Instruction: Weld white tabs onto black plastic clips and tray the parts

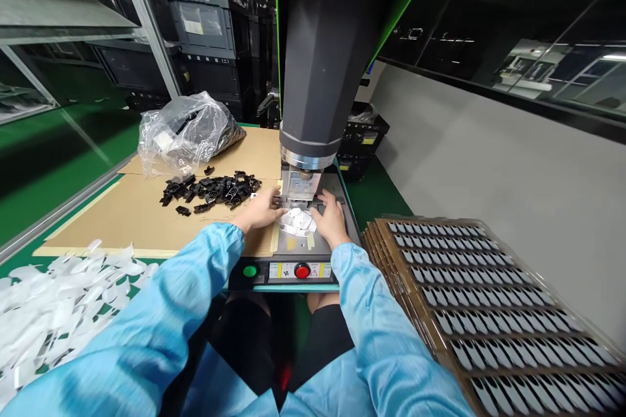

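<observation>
My left hand (261, 210) rests at the left side of the machine's metal base plate (293, 246), its thumb and fingers apart. At the right side of the fixture is my right hand (332, 218), thumb apart from the fingers. Between them, white pieces (297, 221) lie on the plate, close to both thumbs. Just behind stands the fixture under the press head (304, 184), a pale block with marks on its front. What my fingertips touch there is too small to make out. Neither hand visibly holds anything.
Black plastic clips (220, 190) lie heaped on cardboard (112, 215), behind them a clear plastic bag (188, 130). White film strips (63, 306) pile up at left. Stacked trays (420, 287) with grey parts stand at right. Green (250, 271) and red (302, 271) buttons face me.
</observation>
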Demonstrator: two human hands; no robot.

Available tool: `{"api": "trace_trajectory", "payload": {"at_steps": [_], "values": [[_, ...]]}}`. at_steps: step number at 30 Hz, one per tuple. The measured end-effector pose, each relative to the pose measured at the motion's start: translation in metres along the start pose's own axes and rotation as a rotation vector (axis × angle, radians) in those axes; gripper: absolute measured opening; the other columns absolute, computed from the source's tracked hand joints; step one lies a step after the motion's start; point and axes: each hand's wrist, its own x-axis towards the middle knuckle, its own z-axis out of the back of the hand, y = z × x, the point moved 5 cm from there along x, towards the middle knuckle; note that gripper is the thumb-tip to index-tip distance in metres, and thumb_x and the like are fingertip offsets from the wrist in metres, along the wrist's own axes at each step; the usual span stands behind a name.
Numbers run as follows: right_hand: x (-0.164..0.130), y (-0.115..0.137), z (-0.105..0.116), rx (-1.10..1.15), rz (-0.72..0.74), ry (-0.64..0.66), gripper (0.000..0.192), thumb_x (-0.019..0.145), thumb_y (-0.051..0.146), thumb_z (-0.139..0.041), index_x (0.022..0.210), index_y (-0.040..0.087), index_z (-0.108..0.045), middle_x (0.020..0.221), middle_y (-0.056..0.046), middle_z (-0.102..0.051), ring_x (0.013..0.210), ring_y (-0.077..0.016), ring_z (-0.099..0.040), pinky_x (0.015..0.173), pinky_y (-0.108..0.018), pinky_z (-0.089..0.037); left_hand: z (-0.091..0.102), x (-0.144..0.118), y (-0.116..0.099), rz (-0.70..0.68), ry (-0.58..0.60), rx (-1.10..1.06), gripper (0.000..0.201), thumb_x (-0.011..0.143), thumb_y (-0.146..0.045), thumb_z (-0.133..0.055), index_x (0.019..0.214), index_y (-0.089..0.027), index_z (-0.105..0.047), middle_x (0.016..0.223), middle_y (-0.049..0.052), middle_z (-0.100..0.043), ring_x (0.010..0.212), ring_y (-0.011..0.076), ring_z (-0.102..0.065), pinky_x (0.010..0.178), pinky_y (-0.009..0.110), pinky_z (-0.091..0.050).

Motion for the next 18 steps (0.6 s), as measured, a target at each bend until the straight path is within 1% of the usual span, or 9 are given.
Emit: {"api": "trace_trajectory", "payload": {"at_steps": [2, 5, 7, 10, 12, 15, 16, 18], "values": [[0.013, 0.002, -0.012, -0.027, -0.022, 0.030, 0.068, 0.091, 0.023, -0.073, 0.153, 0.016, -0.046, 0.136, -0.011, -0.066, 0.126, -0.0315, -0.057, 0.109, -0.048, -0.049, -0.012, 0.014, 0.000, -0.011, -0.046, -0.122, 0.092, 0.076, -0.028, -0.089, 0.157, -0.014, -0.048, 0.153, 0.023, -0.055, 0.128, 0.0356, -0.064, 0.111, 0.048, -0.051], [0.024, 0.007, -0.023, -0.092, -0.037, 0.059, 0.059, 0.090, 0.025, -0.077, 0.143, 0.017, -0.052, 0.127, -0.012, -0.068, 0.121, -0.0337, -0.058, 0.103, -0.047, -0.051, -0.023, 0.029, -0.001, -0.050, -0.089, -0.272, 0.086, 0.069, -0.024, -0.093, 0.146, -0.014, -0.058, 0.138, 0.021, -0.065, 0.111, 0.0307, -0.069, 0.099, 0.043, -0.056], [0.028, 0.008, -0.027, -0.121, -0.062, 0.081, 0.050, 0.090, 0.027, -0.078, 0.134, 0.016, -0.055, 0.122, -0.014, -0.068, 0.120, -0.0350, -0.058, 0.101, -0.047, -0.051, -0.027, 0.035, -0.001, -0.041, -0.088, -0.285, 0.078, 0.069, -0.021, -0.092, 0.141, -0.013, -0.061, 0.124, 0.018, -0.070, 0.098, 0.0264, -0.070, 0.091, 0.038, -0.058], [0.033, 0.007, -0.030, -0.116, -0.083, 0.101, 0.045, 0.090, 0.029, -0.079, 0.126, 0.015, -0.056, 0.119, -0.014, -0.067, 0.119, -0.0350, -0.058, 0.100, -0.046, -0.051, -0.030, 0.041, -0.003, -0.016, -0.077, -0.248, 0.068, 0.075, -0.016, -0.087, 0.137, -0.012, -0.060, 0.109, 0.013, -0.072, 0.086, 0.0210, -0.068, 0.082, 0.033, -0.057], [0.035, 0.005, -0.032, -0.086, -0.092, 0.104, 0.046, 0.089, 0.030, -0.080, 0.125, 0.016, -0.056, 0.117, -0.014, -0.067, 0.117, -0.0341, -0.059, 0.100, -0.045, -0.051, -0.033, 0.044, -0.004, -0.008, -0.057, -0.300, 0.067, 0.076, -0.014, -0.086, 0.136, -0.012, -0.058, 0.108, 0.012, -0.072, 0.082, 0.0187, -0.067, 0.077, 0.030, -0.056], [0.035, 0.000, -0.034, -0.029, -0.112, 0.092, 0.046, 0.087, 0.030, -0.080, 0.124, 0.017, -0.056, 0.114, -0.012, -0.067, 0.113, -0.0323, -0.060, 0.097, -0.043, -0.051, -0.038, 0.045, -0.005, 0.031, -0.011, -0.434, 0.073, 0.073, -0.018, -0.090, 0.137, -0.013, -0.055, 0.109, 0.011, -0.072, 0.081, 0.0176, -0.067, 0.072, 0.027, -0.054], [0.035, -0.001, -0.035, -0.013, -0.117, 0.089, 0.047, 0.087, 0.030, -0.081, 0.125, 0.017, -0.056, 0.113, -0.011, -0.067, 0.112, -0.0317, -0.061, 0.096, -0.042, -0.051, -0.038, 0.045, -0.004, 0.045, -0.012, -0.432, 0.074, 0.072, -0.020, -0.091, 0.136, -0.013, -0.056, 0.108, 0.011, -0.072, 0.081, 0.0175, -0.067, 0.070, 0.026, -0.054], [0.034, 0.000, -0.035, 0.003, -0.125, 0.092, 0.047, 0.087, 0.030, -0.080, 0.126, 0.017, -0.056, 0.111, -0.010, -0.067, 0.111, -0.0310, -0.061, 0.094, -0.041, -0.051, -0.037, 0.044, -0.003, 0.062, -0.039, -0.352, 0.070, 0.072, -0.023, -0.092, 0.133, -0.014, -0.059, 0.104, 0.009, -0.072, 0.079, 0.0174, -0.066, 0.068, 0.026, -0.051]]}}
